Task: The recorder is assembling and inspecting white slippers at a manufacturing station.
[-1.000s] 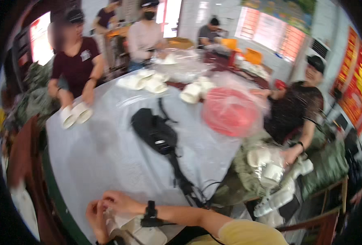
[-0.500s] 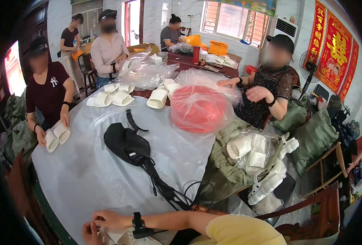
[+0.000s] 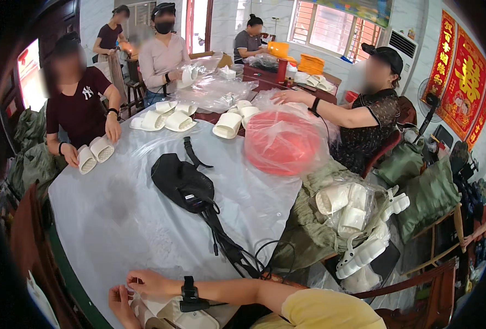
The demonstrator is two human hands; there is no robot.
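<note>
Near the bottom edge, my right hand reaches in from the right, wearing a black wrist strap. Its fingers are bent inward as in a pinch. My left hand is close beside it, fingers curled and pointing up. Whatever thin thing lies between the fingertips is too small to make out. Just below both hands are white slippers, partly hidden by my right forearm and cut off by the frame's edge. What looks like clear plastic film is around them.
A black bag with straps and cables lies on the grey-covered table. Beyond are white slippers, clear plastic bags and a red round thing under plastic. A sack of wrapped footwear stands right. Several co-workers surround the table.
The view has shifted, so the scene sits further right. The co-worker at the right has brought both hands forward onto the plastic bags. My hands stay close together in much the same pose.
</note>
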